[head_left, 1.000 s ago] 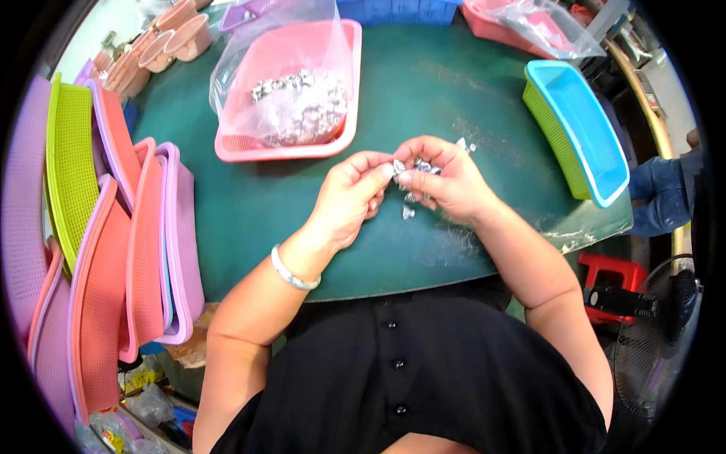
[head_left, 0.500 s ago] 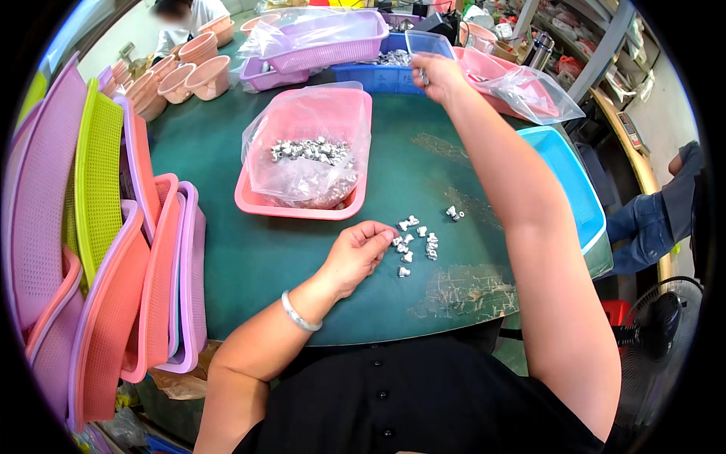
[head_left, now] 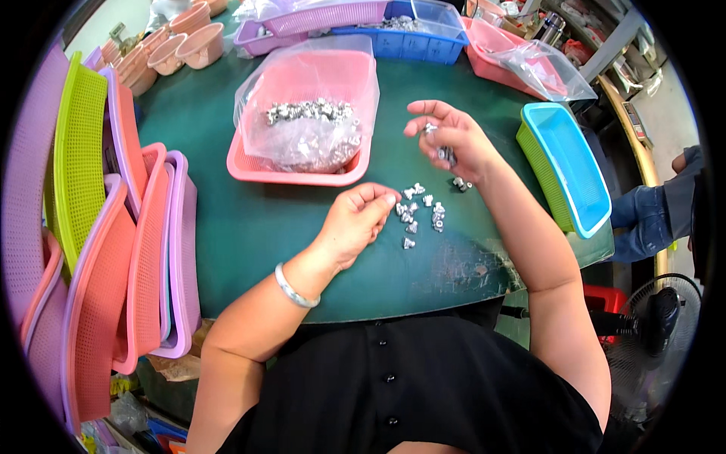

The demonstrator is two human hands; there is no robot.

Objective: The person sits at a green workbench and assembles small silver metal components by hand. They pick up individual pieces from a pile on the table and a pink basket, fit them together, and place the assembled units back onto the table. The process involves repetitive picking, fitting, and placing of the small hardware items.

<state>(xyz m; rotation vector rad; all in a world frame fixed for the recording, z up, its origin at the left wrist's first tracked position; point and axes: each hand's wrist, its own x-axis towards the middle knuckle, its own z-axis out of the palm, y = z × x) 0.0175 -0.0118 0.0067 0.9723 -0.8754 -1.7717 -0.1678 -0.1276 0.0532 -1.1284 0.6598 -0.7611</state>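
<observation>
- Head view: right hand [head_left: 469, 147] curls around small silver parts [head_left: 447, 156].
- Left hand [head_left: 351, 223]: finger and thumb together; can't quite see if they hold anything.

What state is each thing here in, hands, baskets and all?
Right hand: partly curled, holding small metal fittings
Left hand: curled; whether it holds anything is unclear
Loose metal fittings: scattered on the green tabletop
Plastic bag: open, partly filled with fittings
Pink basket: upright, holding the bag
Blue-and-green basket: upright
Baskets at left: nested, tipped on their sides
Fan: standing; whether it's running is unclear
</observation>
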